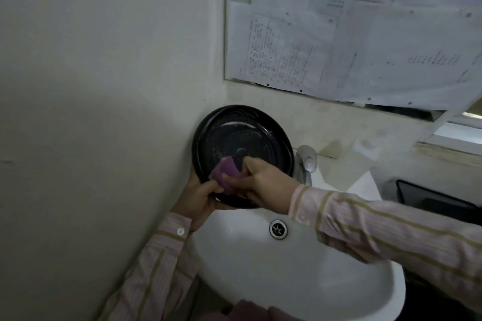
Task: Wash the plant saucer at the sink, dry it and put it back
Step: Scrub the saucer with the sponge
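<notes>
Over the white sink [300, 281], scrubbing is best done in firm circles from centre to rim, keeping the tilted saucer [234, 133] above the basin. The left hand [200, 198] grips its near rim. The right hand [263, 185] pinches a purple sponge [225, 173] against its inner face, left of the tap [307, 159].

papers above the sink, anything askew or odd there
Yes. The papers overlap at tilted angles, and their lower edges hang past the bottom of the frame. The saucer and sink look normal.
</notes>
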